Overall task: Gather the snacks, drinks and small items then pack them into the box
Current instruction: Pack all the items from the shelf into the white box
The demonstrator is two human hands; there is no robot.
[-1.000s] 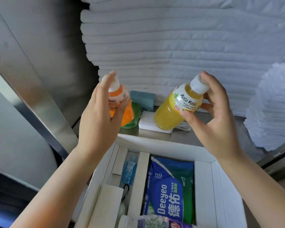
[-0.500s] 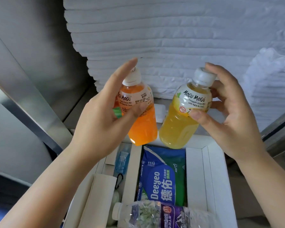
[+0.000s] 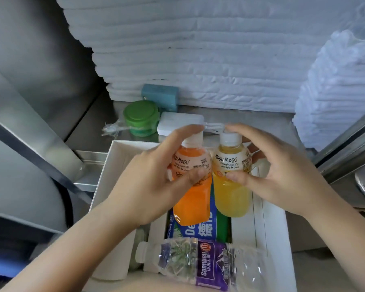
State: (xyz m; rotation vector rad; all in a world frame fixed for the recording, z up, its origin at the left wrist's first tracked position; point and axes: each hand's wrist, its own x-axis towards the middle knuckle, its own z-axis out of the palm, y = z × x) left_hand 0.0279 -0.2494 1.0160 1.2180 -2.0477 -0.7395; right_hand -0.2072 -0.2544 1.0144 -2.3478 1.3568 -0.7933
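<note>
My left hand [image 3: 150, 186] grips an orange Mogu Mogu bottle [image 3: 193, 201] by its label, forefinger over the white cap. My right hand [image 3: 282, 175] grips a yellow Mogu Mogu bottle [image 3: 233, 194] the same way. Both bottles lie side by side, low over the middle of the white box [image 3: 118, 152], above a blue and green wipes pack [image 3: 200, 228]. A clear water bottle [image 3: 200, 264] with a purple label lies across the box's near end.
On the steel shelf behind the box sit a green lidded jar [image 3: 141, 118], a teal box [image 3: 159, 98], a white charger [image 3: 180, 123] and a scrap of clear wrapper [image 3: 112, 129]. Stacked white towels [image 3: 198, 60] fill the back; a bagged stack [image 3: 335, 91] stands right.
Both hands have brought the two juice bottles down from in front of the towels into the box, close together. The jar and charger behind them are uncovered.
</note>
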